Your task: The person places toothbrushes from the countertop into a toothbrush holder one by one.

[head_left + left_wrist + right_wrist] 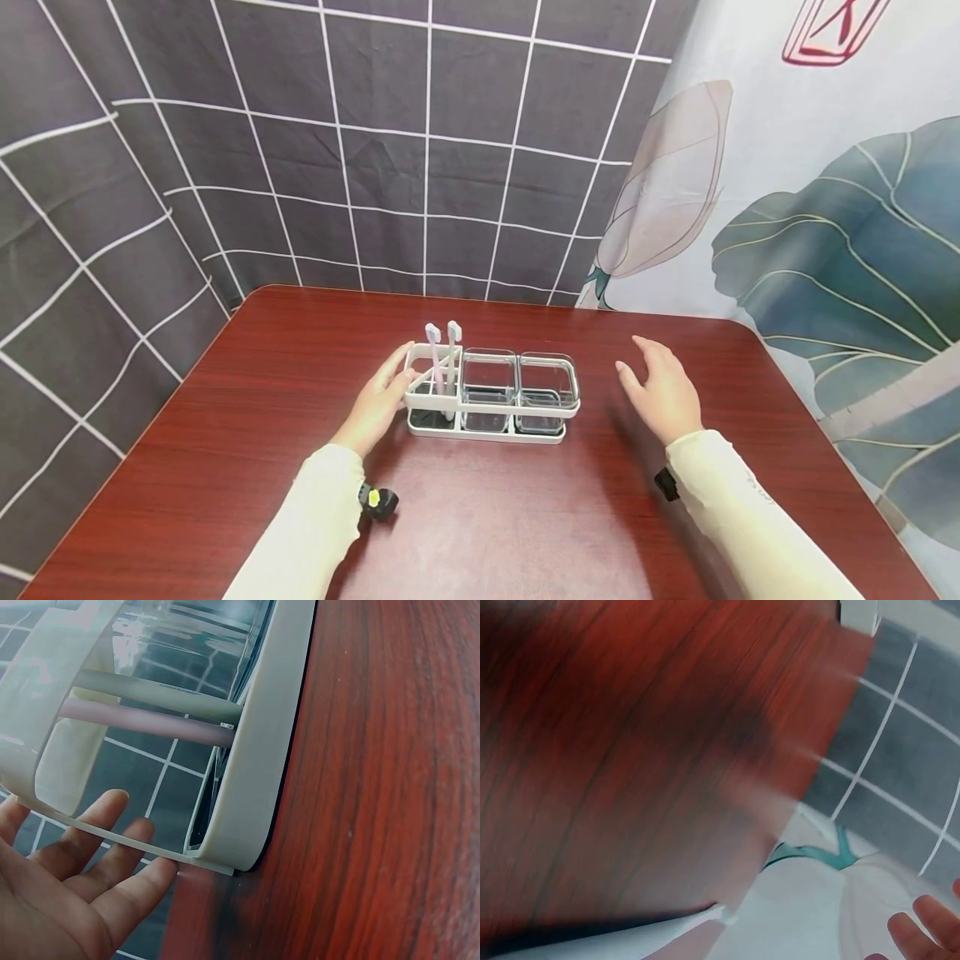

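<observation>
Head view shows me a white toothbrush rack (pixel 435 402) mid-table (pixel 495 517), holding two toothbrushes (pixel 453 358) and two clear cups (pixel 489 421); the left hand (pixel 377 407) touches its left end with relaxed, parted fingers; the right hand (pixel 663 393), thumb and fingers apart, hovers beyond its right.

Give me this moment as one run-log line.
left hand: touching left end of rack; right hand: holding nothing; rack: on table; two toothbrushes: left section; two clear cups: other two sections
</observation>
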A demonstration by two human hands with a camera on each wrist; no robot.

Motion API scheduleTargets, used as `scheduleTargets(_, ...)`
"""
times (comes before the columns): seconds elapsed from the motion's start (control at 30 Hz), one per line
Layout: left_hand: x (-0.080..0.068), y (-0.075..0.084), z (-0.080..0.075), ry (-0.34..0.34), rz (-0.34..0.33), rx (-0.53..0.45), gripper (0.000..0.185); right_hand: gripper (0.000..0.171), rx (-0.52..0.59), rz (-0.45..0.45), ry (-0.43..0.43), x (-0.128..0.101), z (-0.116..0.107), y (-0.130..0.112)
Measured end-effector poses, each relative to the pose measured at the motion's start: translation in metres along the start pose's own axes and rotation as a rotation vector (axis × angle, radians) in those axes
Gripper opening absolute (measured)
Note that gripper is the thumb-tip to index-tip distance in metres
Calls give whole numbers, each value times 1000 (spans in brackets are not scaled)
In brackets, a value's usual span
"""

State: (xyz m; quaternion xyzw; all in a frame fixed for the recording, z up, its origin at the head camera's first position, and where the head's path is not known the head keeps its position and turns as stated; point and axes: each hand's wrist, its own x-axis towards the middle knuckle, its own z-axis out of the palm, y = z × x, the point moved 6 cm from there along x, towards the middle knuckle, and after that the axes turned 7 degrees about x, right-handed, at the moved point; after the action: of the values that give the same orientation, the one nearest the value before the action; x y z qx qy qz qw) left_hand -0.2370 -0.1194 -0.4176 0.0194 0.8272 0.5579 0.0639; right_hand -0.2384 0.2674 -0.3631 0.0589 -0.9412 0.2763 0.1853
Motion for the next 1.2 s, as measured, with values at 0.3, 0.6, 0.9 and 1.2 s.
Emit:
scheduleTargets(0.3,-1,1,1,3,-8,-9,53,54,25,91,-53,8,-5,18)
scheduleTargets(0.6,-1,1,1,6,-7,-7,53,58,67,227,-131,12,-6,39)
scheduleTargets(0.9,-2,4,0,7,2,-8,53,60,109,339,-191,12,1,63)
scheduleTargets(1.2,-4,6,0,9,4,-22,52,56,141,457,-199,14,2,83)
